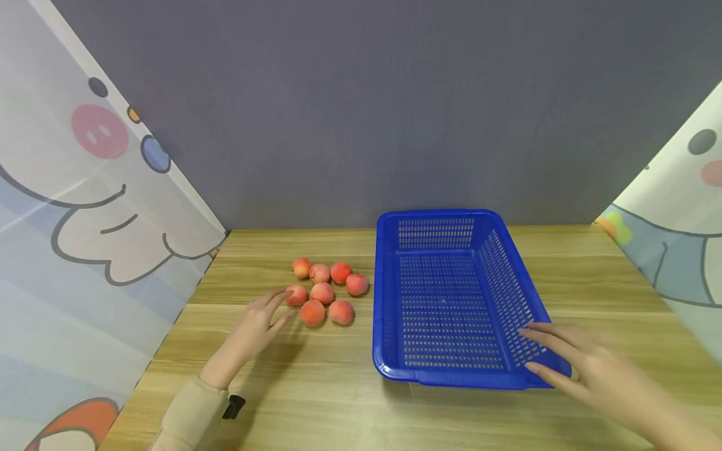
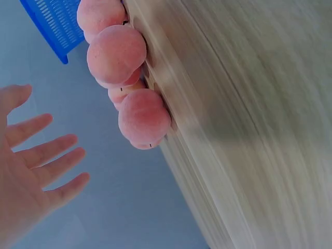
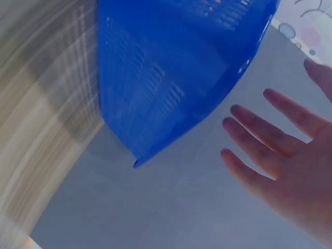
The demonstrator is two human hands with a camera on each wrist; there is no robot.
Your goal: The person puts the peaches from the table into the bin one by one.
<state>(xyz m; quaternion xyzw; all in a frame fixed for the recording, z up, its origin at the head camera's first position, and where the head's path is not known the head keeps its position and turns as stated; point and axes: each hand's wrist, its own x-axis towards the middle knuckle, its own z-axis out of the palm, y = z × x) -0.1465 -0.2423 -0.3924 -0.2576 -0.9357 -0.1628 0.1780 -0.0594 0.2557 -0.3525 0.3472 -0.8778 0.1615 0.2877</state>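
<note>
On the table [image 1: 321, 394], peaches [image 1: 322, 293] are set right of the nearer left hand [image 1: 252, 330]; nothing is grasped there or by the right hand [image 1: 592, 366].

Cartoon-printed sheets [image 1: 45, 263] and grey panel [image 1: 361, 113] around a table [image 1: 327, 407] suggest a booth.

A wooden tabletop [image 1: 316, 388], yellow-brown with streaks of grain running from side to side, spans much of the lower half of the head view. Left of the frame's centre, eight peach-like fruits [image 1: 322, 293] (reddish orange, all of roughly similar size) sit on it in a loose cluster. Right of centre stands a blue plastic basket [image 1: 380, 282], upright, its walls and floor slotted, near the cluster but not touching it.
</note>
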